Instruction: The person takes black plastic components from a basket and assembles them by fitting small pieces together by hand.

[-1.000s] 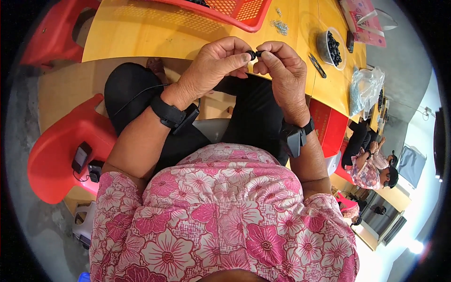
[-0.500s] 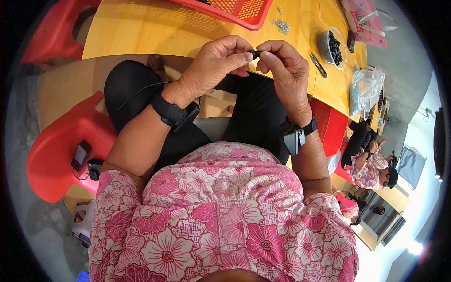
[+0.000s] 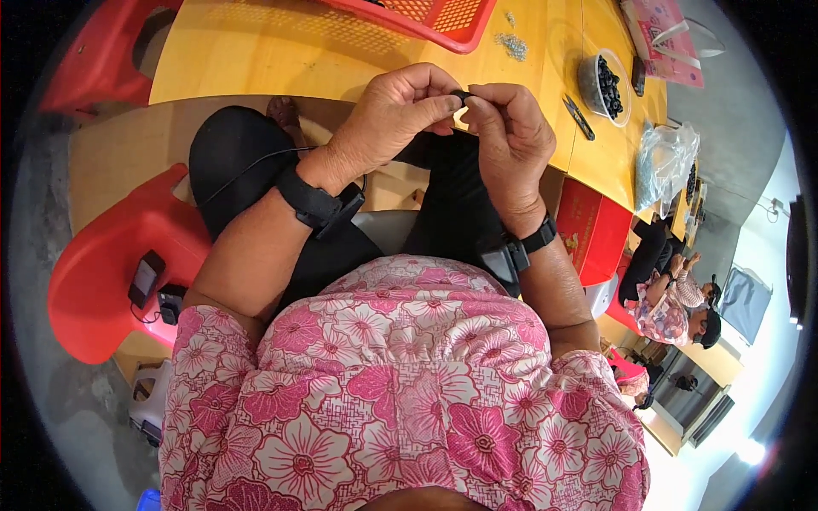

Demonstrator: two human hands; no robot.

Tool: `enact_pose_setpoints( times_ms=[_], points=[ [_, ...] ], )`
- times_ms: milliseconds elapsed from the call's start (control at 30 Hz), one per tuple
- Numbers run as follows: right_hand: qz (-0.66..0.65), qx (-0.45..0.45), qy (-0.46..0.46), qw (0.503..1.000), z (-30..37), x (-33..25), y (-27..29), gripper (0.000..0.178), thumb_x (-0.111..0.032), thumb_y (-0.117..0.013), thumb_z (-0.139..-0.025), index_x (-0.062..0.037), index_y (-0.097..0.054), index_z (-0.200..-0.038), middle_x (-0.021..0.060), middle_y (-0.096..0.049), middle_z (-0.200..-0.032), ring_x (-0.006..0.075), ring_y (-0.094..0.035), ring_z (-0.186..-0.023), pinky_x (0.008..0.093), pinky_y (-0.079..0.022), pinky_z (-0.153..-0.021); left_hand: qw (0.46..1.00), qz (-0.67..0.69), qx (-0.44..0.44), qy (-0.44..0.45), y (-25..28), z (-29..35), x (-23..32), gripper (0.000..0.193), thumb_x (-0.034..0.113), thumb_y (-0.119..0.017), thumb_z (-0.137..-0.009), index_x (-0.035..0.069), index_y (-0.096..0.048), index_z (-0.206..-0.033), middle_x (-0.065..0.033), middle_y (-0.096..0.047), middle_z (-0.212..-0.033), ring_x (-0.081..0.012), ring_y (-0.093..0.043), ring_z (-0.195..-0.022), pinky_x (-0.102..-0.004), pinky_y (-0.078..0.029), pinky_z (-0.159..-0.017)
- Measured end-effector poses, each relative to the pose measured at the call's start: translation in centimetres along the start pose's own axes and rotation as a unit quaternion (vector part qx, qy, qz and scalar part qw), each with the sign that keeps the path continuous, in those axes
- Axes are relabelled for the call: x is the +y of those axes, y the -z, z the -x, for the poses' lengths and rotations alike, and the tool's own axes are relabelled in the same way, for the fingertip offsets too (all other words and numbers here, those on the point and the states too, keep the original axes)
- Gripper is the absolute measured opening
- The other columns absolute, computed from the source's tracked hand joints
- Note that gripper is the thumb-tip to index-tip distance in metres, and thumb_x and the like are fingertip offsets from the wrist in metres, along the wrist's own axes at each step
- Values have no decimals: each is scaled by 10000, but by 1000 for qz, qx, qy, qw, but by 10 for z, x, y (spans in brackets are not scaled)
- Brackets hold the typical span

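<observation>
Over the near edge of the yellow table (image 3: 281, 68), a small black part (image 3: 461, 96) is pinched between my two hands. My left hand (image 3: 400, 106) grips it between thumb and index finger. From the other side, my right hand (image 3: 509, 128) presses thumb and forefinger against the same part. Its exact kind is too small to make out, and the fingertips cover much of it. Both hands are closed, with the wrists wearing black bands.
Beyond my hands are a red plastic basket (image 3: 456, 34) and a pile of small clear pieces (image 3: 513, 46). To the right lie thread snips (image 3: 578, 117), a tub of black parts (image 3: 588, 81) and a plastic bag (image 3: 665, 162). A red stool (image 3: 111, 264) stands left; other people sit far right.
My right hand and wrist have shifted slightly left and turned, closing more over the black part. My left hand has stayed nearly still.
</observation>
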State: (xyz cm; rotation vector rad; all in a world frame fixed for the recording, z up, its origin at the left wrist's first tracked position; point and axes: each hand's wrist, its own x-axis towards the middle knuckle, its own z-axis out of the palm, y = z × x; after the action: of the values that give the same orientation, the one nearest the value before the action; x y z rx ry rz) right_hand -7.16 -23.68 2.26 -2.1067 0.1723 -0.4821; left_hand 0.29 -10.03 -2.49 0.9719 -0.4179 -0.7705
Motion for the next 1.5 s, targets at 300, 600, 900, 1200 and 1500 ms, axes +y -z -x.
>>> enact_pose_setpoints(
  times_ms=[300,600,900,1200,1500],
  points=[
    [-345,-5,-164,924,3,5,-4,52,32,-559,-868,23,-602,-898,46,-602,-744,97,-559,-639,242,-508,-624,1000,21,1,21,-1,3,11,126,83,-590,-896,-3,-599,-987,-41,-634,-846,-86,-617,-764,-211,-528,-703],
    [-420,-49,-239,874,4,13,8,138,-2,-560,-878,51,-617,-991,95,-634,-789,146,-585,-652,301,-541,-681,999,-30,2,9,-3,3,6,125,76,-600,-889,-7,-598,-982,-46,-637,-842,-88,-624,-766,-208,-531,-698],
    [-447,-25,-258,856,4,12,3,127,2,-550,-881,47,-605,-986,83,-609,-761,164,-583,-658,308,-537,-680,1000,-2,22,14,-7,4,8,112,54,-595,-886,-9,-603,-978,-46,-638,-845,-87,-629,-769,-202,-540,-697],
    [-382,31,-172,907,12,11,-10,83,-10,-555,-889,19,-599,-953,53,-602,-750,112,-562,-644,240,-494,-635,999,-33,29,-18,-5,2,-3,148,105,-607,-887,7,-609,-998,-19,-628,-835,-73,-607,-744,-196,-517,-667],
    [-228,13,-58,972,8,18,-5,64,3,-593,-867,14,-588,-929,35,-610,-755,79,-557,-632,203,-469,-595,998,-51,33,5,-6,3,6,148,115,-606,-886,3,-630,-979,-27,-647,-830,-72,-610,-747,-206,-521,-670]
  ],
)
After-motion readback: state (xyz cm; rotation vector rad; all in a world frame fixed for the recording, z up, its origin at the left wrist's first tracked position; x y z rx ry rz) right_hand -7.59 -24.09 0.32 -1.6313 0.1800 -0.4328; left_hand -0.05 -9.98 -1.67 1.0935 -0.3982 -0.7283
